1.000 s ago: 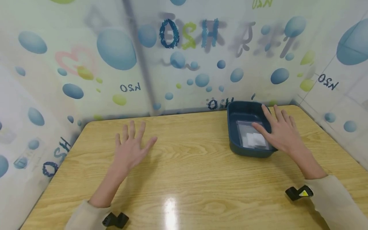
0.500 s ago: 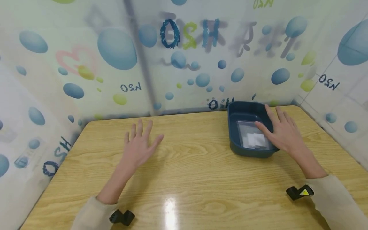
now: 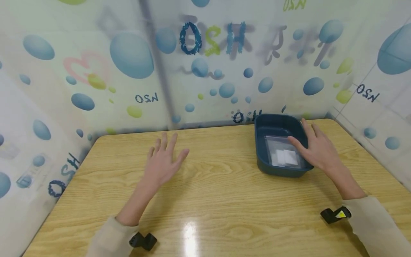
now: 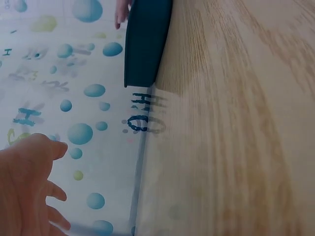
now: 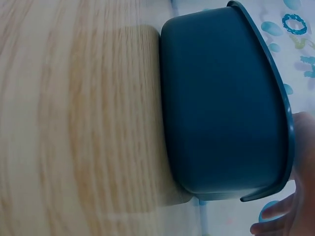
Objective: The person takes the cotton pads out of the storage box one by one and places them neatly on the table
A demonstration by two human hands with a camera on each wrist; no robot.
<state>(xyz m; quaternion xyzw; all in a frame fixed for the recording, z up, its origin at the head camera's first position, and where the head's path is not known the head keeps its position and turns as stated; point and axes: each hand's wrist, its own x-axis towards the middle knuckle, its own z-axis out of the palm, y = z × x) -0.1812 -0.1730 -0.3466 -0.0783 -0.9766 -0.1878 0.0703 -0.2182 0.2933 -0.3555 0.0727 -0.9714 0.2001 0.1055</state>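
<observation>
A dark blue plastic bin [image 3: 268, 169] stands at the back right of the table. Inside it lies a clear zip bag [image 3: 273, 142] with white squares [image 3: 290, 157] in or under it. My right hand [image 3: 319, 151] is at the bin's right rim, thumb over the opening and fingers spread along the outer side; whether it touches the rim I cannot tell. In the right wrist view the bin's wall [image 5: 221, 108] hides part of that hand [image 5: 300, 187]. Over the table's left half hovers my left hand [image 3: 162, 164], fingers spread and holding nothing, well apart from the bin.
The wood-grain table [image 3: 212, 200] meets a patterned wall covering [image 3: 179, 82] at the back, with similar covering on both sides. Black wrist cameras [image 3: 142, 241] sit at the sleeve cuffs.
My left hand has moved to the right, towards the bin, with its fingers still spread. The right hand has shifted slightly right along the rim. The bin has not visibly moved.
</observation>
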